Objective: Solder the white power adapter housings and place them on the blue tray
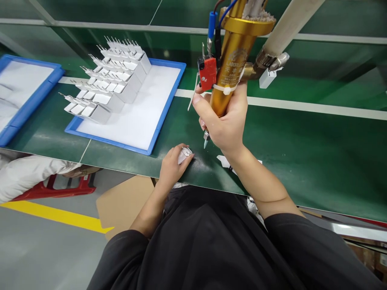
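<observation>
My right hand (225, 121) is wrapped round a gold glue gun (231, 68) that hangs from above, with a red switch (207, 73) on its side. The gun's nozzle tip (206, 141) points down just above the green table. My left hand (173, 165) rests on the table's near edge and pinches a small white plug part (184, 154), which lies just left of and below the nozzle tip. The two are close but apart.
A blue tray (163, 117) with a white liner holds several rows of white plug parts (109, 78) to the left. Another blue tray (28, 104) sits at the far left. A white scrap (224, 161) lies by my right wrist. Another person's white sleeve (27, 173) shows below the table edge.
</observation>
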Demonstrator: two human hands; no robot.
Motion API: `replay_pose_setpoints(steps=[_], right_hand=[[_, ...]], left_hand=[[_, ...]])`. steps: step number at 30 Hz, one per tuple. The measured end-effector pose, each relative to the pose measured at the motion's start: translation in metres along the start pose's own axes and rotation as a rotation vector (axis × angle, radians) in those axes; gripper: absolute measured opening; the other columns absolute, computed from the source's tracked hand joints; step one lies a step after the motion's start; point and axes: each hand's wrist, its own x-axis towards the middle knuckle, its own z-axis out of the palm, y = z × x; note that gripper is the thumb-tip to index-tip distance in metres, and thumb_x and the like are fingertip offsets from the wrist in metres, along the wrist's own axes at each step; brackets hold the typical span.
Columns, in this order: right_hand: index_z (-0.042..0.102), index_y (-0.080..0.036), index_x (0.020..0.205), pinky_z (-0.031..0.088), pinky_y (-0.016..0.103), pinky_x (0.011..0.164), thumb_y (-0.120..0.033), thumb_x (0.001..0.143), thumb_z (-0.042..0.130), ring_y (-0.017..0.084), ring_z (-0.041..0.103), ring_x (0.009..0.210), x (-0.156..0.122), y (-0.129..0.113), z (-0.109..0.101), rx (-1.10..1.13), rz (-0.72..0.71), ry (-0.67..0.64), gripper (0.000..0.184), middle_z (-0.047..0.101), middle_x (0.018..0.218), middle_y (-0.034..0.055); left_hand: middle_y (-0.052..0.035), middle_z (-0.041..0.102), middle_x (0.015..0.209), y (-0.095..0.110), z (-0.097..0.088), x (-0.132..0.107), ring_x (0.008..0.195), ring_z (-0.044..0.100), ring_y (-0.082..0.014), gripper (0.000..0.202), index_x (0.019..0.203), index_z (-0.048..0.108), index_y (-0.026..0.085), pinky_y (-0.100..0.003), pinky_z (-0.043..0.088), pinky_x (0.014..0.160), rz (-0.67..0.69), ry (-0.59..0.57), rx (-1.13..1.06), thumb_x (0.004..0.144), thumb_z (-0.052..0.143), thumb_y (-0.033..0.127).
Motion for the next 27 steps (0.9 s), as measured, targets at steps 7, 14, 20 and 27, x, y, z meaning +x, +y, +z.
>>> replay_pose_setpoints(steps=[7,14,20,27], right_hand=[[0.042,-0.025,0.098,0.045,0.018,0.052,-0.039,0.081,0.062,0.000,0.048,0.052,0.003,0.003,0.000,0.001,0.008,0.020,0.029,0.059,0.088,-0.0068],[0.046,-0.025,0.093,0.035,0.018,0.040,-0.035,0.079,0.068,0.001,0.044,0.046,0.002,0.007,-0.005,0.040,0.072,0.070,0.028,0.061,0.087,-0.0038],[0.055,-0.034,0.099,0.036,0.021,0.039,-0.017,0.078,0.068,0.005,0.048,0.049,-0.004,0.006,-0.010,0.220,0.050,0.027,0.030,0.059,0.087,-0.0018],[0.056,-0.030,0.092,0.038,0.021,0.043,-0.017,0.079,0.066,0.005,0.048,0.049,-0.001,0.007,-0.009,0.228,0.073,0.044,0.020,0.057,0.079,-0.0022]], left_hand=[[-0.0117,0.064,0.117,0.001,-0.005,0.002,0.100,0.064,-0.0237,0.044,0.127,0.045,0.017,-0.032,0.050,0.079,0.053,-0.111,0.213,0.093,0.051,0.045],[-0.0196,0.060,0.120,-0.066,-0.060,0.058,0.108,0.060,-0.0298,0.056,0.133,0.041,0.010,-0.039,0.047,0.089,-0.165,0.302,0.281,0.092,0.052,0.046],[-0.0229,0.062,0.116,-0.137,-0.083,0.084,0.108,0.058,-0.0320,0.053,0.136,0.041,0.004,-0.042,0.044,0.093,-0.346,0.142,0.393,0.092,0.051,0.032],[-0.0239,0.043,0.143,-0.126,-0.084,0.075,0.135,0.036,-0.0357,0.084,0.147,0.026,0.005,-0.048,0.030,0.111,-0.288,0.419,0.426,0.084,0.061,0.048]])
